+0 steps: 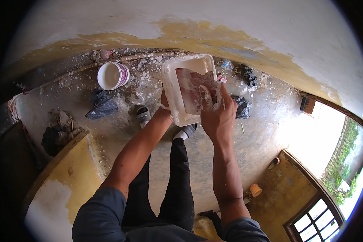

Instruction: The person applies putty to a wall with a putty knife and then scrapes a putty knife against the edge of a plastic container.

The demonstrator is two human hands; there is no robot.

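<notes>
My left hand [165, 101] grips a white plastic tub [171, 87] from its left side, most of the fingers hidden behind it. White filler is smeared along the tub's rim and inner walls. In my right hand [219, 106] is a flat reddish-brown scraper sheet [192, 87] with a wavy upper edge and whitish smears. The sheet lies over the tub's opening. Wet white paste coats the fingers of my right hand, which press on the sheet's right part. How much paste is inside the tub is hidden behind the sheet.
A white bucket [110, 76] stands on the paste-spattered floor by the wall [205, 36], which is partly coated white over yellow. Black plastic bags [101, 104] lie left and right [242, 107]. A low yellow wall [75, 169] is at left. A bright doorway [311, 130] opens at right.
</notes>
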